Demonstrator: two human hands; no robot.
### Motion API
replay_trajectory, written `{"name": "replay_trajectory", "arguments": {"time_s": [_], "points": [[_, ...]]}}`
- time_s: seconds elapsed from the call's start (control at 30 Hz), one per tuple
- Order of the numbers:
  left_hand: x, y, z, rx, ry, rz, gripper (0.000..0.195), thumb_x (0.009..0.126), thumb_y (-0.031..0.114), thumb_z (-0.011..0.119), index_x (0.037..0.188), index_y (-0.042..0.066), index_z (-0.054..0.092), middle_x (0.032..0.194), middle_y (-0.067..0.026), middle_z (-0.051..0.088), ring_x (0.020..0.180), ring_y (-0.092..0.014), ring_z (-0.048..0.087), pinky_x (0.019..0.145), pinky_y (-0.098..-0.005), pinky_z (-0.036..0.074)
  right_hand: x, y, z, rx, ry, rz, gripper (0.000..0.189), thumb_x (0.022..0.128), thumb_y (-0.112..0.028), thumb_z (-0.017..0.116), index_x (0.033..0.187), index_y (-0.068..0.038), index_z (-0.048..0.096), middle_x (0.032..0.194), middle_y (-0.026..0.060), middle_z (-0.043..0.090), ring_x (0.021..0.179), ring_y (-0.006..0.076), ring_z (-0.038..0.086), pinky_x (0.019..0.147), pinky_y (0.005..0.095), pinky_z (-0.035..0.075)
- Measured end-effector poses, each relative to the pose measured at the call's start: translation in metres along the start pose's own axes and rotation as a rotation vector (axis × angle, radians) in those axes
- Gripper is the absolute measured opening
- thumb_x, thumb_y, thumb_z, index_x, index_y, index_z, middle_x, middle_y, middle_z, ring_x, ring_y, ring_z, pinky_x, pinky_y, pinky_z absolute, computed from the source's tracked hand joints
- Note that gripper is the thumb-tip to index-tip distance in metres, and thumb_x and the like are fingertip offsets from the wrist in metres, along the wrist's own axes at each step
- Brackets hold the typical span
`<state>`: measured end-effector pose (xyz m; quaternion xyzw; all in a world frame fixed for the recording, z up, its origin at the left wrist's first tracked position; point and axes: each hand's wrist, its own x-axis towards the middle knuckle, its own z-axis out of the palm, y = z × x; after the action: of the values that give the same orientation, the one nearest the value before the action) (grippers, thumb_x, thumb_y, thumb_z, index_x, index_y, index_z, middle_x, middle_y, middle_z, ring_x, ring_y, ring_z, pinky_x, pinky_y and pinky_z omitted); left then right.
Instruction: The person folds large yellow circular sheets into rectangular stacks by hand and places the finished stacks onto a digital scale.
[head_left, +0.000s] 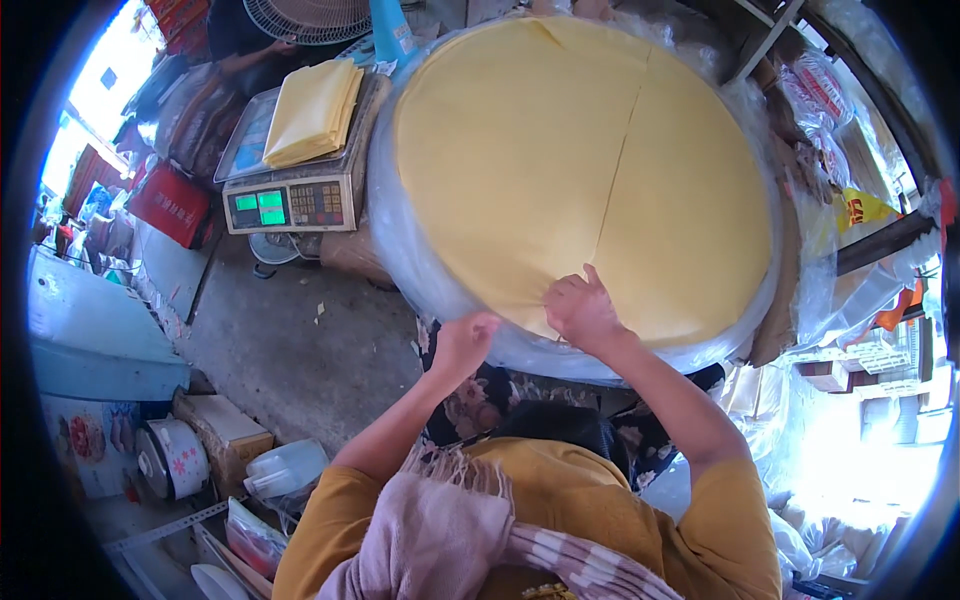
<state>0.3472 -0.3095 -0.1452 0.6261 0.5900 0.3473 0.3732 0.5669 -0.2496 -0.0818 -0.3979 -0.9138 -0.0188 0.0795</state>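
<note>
A large round yellow sheet (510, 165), its material uncertain, lies spread over a round surface before me. Clear plastic wrap (420, 262) shows around its rim. One long thin slit or seam (621, 150) runs from the far right side down to my right hand (583, 307). That hand is curled on the near part of the sheet, thumb raised, and the sheet puckers beside its fingers. My left hand (463, 345) is closed just off the near left rim, over the plastic; nothing shows in it, though its fingertips are partly hidden.
Folded yellow sheets (313, 112) rest on a digital scale (292, 204) at the left. Beyond are a fan (315, 15) and another person's arm (251, 58). A rice cooker (172, 457), plastic jug (289, 469) and cardboard box (225, 431) stand lower left. A metal frame (885, 244) borders the right.
</note>
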Motion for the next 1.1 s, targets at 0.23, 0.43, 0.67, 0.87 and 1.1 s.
{"name": "replay_trajectory", "arguments": {"time_s": [0.23,0.43,0.67,0.87,1.1], "points": [[0.02,0.032,-0.009,-0.717,-0.127,-0.252,0.026,0.092,0.017,0.059,0.11,0.0,0.056,0.09,-0.0115,0.066,0.07,-0.017,0.066,0.058,-0.0245,0.051,0.017,0.033,-0.036,0.688,-0.259,0.413,0.025,0.08,-0.029,0.063,0.092,-0.007,0.068,0.095,0.0111,0.068,0.087,0.0267,0.065,0.083,0.0388,0.049],[0.05,0.05,0.001,-0.822,-0.044,-0.216,0.028,0.093,0.024,0.059,0.107,0.0,0.058,0.09,-0.0092,0.067,0.068,-0.015,0.065,0.06,-0.0237,0.051,0.033,0.016,-0.05,0.84,-0.167,0.341,0.041,0.08,-0.036,0.064,0.105,-0.004,0.065,0.1,0.0151,0.067,0.091,0.0277,0.065,0.08,0.0366,0.051],[0.057,0.046,0.004,-0.825,-0.036,-0.21,0.023,0.088,0.018,0.063,0.101,-0.001,0.063,0.086,-0.0073,0.067,0.07,-0.015,0.066,0.062,-0.0257,0.052,0.046,0.021,-0.048,0.756,-0.206,0.38,0.034,0.079,-0.035,0.067,0.096,-0.005,0.069,0.088,0.0137,0.069,0.083,0.0263,0.067,0.076,0.0343,0.052],[0.052,0.039,0.009,-0.822,-0.103,-0.19,0.026,0.09,0.024,0.06,0.099,-0.001,0.061,0.087,-0.0079,0.066,0.073,-0.015,0.065,0.066,-0.0253,0.052,0.048,0.027,-0.048,0.746,-0.297,0.471,0.026,0.078,-0.027,0.072,0.086,-0.002,0.07,0.076,0.0092,0.069,0.071,0.014,0.063,0.069,0.0277,0.051],[0.051,0.044,0.01,-0.698,-0.208,-0.292,0.035,0.094,0.032,0.057,0.104,-0.002,0.058,0.09,-0.0097,0.065,0.08,-0.016,0.065,0.071,-0.0267,0.052,0.046,0.024,-0.049,0.907,-0.391,0.492,0.024,0.074,-0.023,0.074,0.088,-0.003,0.071,0.077,0.0075,0.069,0.072,0.0132,0.063,0.068,0.0281,0.05]]}}
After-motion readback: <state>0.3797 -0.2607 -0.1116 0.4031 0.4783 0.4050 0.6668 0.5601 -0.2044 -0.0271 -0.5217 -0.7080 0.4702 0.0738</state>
